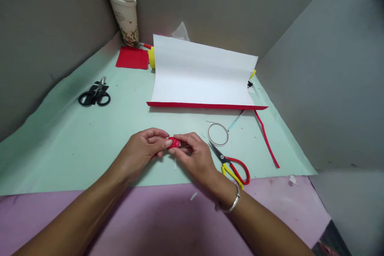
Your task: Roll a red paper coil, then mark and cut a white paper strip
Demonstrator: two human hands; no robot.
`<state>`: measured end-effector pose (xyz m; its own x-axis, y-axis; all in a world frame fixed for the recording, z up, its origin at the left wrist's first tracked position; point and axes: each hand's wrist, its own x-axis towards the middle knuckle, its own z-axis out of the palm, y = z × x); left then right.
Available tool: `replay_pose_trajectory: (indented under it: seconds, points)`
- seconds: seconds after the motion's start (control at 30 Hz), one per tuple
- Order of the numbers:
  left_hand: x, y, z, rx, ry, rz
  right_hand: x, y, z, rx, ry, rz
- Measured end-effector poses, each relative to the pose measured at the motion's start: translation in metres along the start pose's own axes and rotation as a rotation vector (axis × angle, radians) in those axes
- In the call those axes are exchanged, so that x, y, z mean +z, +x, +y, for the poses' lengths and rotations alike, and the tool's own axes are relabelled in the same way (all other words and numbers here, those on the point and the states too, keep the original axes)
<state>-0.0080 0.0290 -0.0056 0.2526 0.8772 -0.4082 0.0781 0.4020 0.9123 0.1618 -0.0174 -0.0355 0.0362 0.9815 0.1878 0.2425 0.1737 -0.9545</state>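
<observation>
A small red piece with a pale pattern is pinched between the fingertips of both hands; its exact kind is hard to make out. My left hand grips its left end, thumb on top. From the other side, my right hand closes thumb and fingers on it. Just right of my right hand lie scissors with red and yellow handles and a thin ring of narrow tape. Beyond the hands rests a curved white sheet with a red front edge.
Black-handled scissors lie at the left on dark scraps. A red square and a white lidded cup are at the back left. At the right lies a red strip. Grey walls bound the pale green sheet.
</observation>
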Motion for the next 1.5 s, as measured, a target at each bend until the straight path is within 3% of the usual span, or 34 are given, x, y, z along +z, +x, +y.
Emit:
replay_pose_trajectory:
  seconds: [0.4,0.67,1.2,1.5]
  points:
    - [0.003,-0.004,0.003,-0.005,0.004,-0.012,-0.001,0.001,-0.004,-0.003,-0.131,0.026]
    - [0.001,-0.002,0.002,0.001,0.0,0.029,0.0,-0.002,-0.008,0.014,-0.015,0.005]
    - [0.002,-0.002,0.003,-0.005,0.057,0.006,0.0,0.0,-0.01,0.167,0.032,0.032]
    - [0.002,-0.005,0.004,0.012,0.076,-0.043,0.0,0.001,-0.012,0.173,0.018,0.063]
